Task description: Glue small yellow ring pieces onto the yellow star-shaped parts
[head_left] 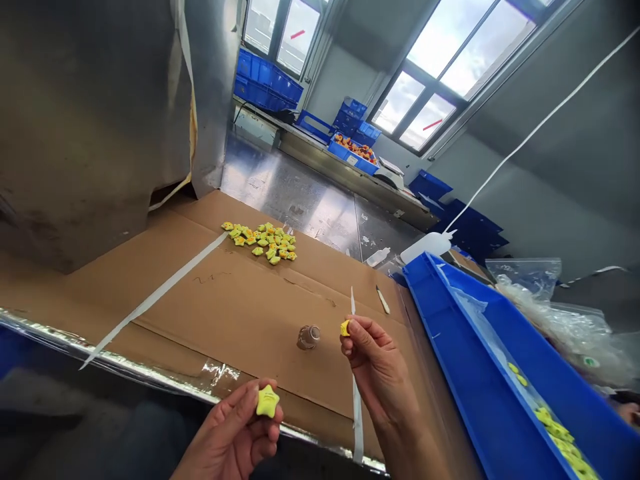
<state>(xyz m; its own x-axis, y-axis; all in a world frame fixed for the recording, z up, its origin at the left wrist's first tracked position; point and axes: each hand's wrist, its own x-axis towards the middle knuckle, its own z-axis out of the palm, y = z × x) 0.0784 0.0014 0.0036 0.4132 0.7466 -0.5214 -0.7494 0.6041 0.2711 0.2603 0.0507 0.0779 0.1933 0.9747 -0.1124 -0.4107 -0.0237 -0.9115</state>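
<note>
- Two yellow parts are in hand; the left hand (pixel 235 437) is closed round a yellow star (pixel 267 401), the right hand (pixel 373 360) pinches a small yellow piece (pixel 345 327) at its fingertips.
- The step looks like joining piece to star; next calls for bringing them together, aligned.
- Around them: a small glass jar (pixel 309 337) on the cardboard-covered table (pixel 225 307); a pile of stars (pixel 263 240) farther off; a blue bin (pixel 480 360) to the right.
</note>
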